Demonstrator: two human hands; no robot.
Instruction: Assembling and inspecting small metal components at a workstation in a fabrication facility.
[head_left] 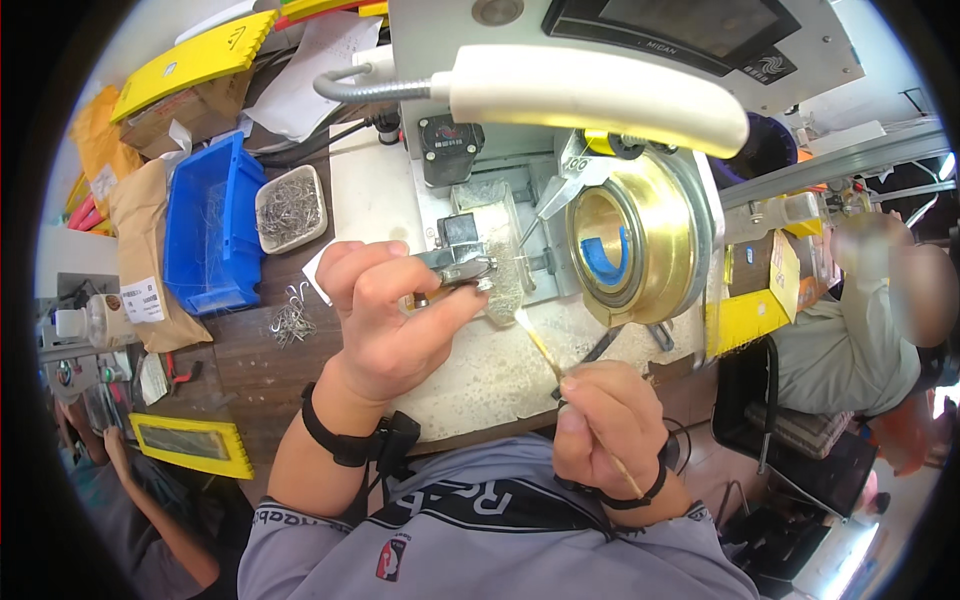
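My left hand [390, 320] is closed, its fingers curled round a metal clamp-like part [468, 272] at the front of a bench machine. Whether that part is loose or fixed to the machine I cannot tell. In my right hand [612, 425] is a thin wooden stick [542, 345] with a pale tip, pinched between thumb and fingers. The tip points up and left, toward a clear plastic tray [508, 290] below the metal part. Just right of the tray is a large gold-coloured spool [665, 235] with a blue piece inside its ring.
A white lamp [600, 95] arches above the work. To the left stand a blue bin [215, 230], a small white dish [290, 208] of wire pieces and a pile of metal hooks [292, 318]. Yellow panels [192, 445] edge the bench. A co-worker [840, 350] sits at right.
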